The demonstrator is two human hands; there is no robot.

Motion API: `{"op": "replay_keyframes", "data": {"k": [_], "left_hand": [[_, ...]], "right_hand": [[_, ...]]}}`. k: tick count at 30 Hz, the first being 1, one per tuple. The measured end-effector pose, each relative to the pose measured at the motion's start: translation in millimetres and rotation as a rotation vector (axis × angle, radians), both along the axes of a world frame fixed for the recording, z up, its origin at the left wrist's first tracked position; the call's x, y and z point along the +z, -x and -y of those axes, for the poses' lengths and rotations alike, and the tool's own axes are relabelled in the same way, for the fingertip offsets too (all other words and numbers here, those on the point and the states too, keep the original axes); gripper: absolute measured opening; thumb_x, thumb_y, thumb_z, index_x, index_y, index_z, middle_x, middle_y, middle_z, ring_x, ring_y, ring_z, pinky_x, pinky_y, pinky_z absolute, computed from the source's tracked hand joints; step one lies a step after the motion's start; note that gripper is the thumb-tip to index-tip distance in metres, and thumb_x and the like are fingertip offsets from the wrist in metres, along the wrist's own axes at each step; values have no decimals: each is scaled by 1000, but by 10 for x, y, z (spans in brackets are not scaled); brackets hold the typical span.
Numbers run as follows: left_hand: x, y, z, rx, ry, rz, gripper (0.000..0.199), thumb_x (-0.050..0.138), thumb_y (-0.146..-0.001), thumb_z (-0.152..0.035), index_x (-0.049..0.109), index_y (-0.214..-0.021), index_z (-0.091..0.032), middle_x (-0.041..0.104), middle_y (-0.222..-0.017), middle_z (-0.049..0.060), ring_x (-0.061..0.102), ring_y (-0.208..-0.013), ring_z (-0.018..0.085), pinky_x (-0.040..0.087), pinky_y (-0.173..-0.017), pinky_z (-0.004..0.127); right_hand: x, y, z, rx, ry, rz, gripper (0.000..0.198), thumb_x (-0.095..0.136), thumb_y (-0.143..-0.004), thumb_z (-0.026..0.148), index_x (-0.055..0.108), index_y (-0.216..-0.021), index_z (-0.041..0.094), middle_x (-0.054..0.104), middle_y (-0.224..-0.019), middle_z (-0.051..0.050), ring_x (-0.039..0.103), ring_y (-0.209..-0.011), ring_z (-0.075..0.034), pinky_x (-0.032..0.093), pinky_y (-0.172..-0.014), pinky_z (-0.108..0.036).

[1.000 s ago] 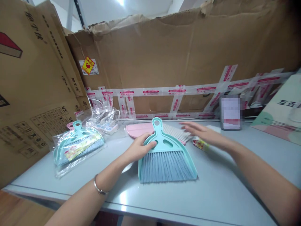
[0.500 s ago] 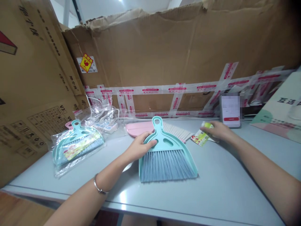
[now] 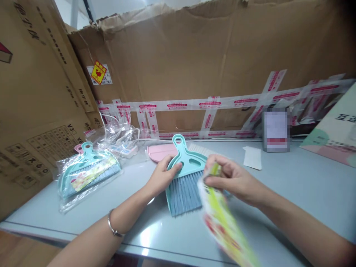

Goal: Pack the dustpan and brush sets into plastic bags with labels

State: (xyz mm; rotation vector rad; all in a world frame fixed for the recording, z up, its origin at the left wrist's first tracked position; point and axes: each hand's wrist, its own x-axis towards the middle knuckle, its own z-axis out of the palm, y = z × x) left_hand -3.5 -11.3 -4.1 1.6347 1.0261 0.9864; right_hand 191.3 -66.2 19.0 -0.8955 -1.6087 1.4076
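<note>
My left hand grips the left side of a turquoise dustpan, its thumb over the turquoise hand brush nested inside. The brush's grey-blue bristles point toward me. In my right hand is a printed paper label, yellow-green with red patches, pinched near its top and blurred by motion. It hangs in front of the brush's right side and hides part of it. Behind the brush lie a pink dustpan and a pale-bristled brush.
A bagged turquoise dustpan set lies at the left, near plastic wrapping. White paper rests on the table at the right, before a phone. Large cardboard boxes wall off the back and left.
My right hand has brought the label from the table's right side toward me, in front of the brush. White paper stays behind. The dustpan and brush have shifted slightly left with my left hand.
</note>
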Motion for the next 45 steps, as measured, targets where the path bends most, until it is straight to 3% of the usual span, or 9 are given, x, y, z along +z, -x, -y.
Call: {"op": "replay_keyframes", "data": {"k": [3,6,16,29,31,34,37,41,45], "left_hand": [[-22,-26,12,45,56,164,33,60,-77,-40,55,-101,-19,64,-97,2,60,-86,17,47,-78,28],[-15,-38,22,98,83,267,34,61,-76,-42,53,-101,-20,65,-96,2,61,-83,16,49,-76,28],[32,-27,54,60,136,129,70,82,-52,-25,46,-112,-16,64,-109,9,61,-98,23,49,-85,35],[30,-21,69,-3,84,75,62,76,-57,-20,44,-110,-16,63,-108,7,60,-101,24,47,-89,36],[53,-13,69,24,79,94,60,74,-60,-20,43,-111,-17,63,-106,6,61,-99,22,47,-88,35],[110,13,61,117,35,149,57,73,-62,-23,43,-110,-19,63,-105,5,62,-97,22,49,-86,34],[141,40,49,180,29,238,53,73,-64,-26,43,-107,-20,63,-102,5,62,-96,23,50,-83,35],[97,26,59,157,-7,229,55,73,-65,-28,41,-109,-20,62,-104,5,62,-96,22,50,-84,35],[129,55,17,-14,-83,32,59,71,-68,-32,41,-117,-19,59,-117,9,58,-106,23,48,-90,37]], "right_hand": [[-138,90,-92,-349,-226,278,20,59,-77,38,47,-75,21,54,-60,4,50,-47,-9,40,-42,-20],[-202,100,-132,-552,-384,377,16,53,-81,36,46,-76,22,51,-64,3,46,-51,-10,39,-46,-22],[-304,98,-216,-599,-415,394,16,51,-78,34,41,-72,23,45,-59,5,41,-48,-10,33,-45,-23],[-366,101,-220,-559,-389,436,16,51,-79,36,43,-76,23,50,-66,2,46,-54,-12,38,-50,-25],[-358,85,-222,-663,-447,431,20,55,-78,38,45,-86,22,54,-80,-2,52,-68,-16,44,-60,-30],[-297,40,-236,-972,-563,326,61,70,-63,41,38,-111,22,44,-118,-13,49,-100,-25,43,-84,-42],[-213,13,-254,-1006,-299,46,86,79,-51,41,31,-121,26,36,-133,-14,44,-115,-30,41,-91,-47],[-195,90,-249,-452,302,-344,52,71,-64,45,50,-107,24,62,-111,-8,60,-99,-26,52,-80,-42],[-259,198,-225,-431,450,-505,37,71,-69,26,58,-103,22,69,-100,-5,65,-91,-23,56,-75,-36]]}}
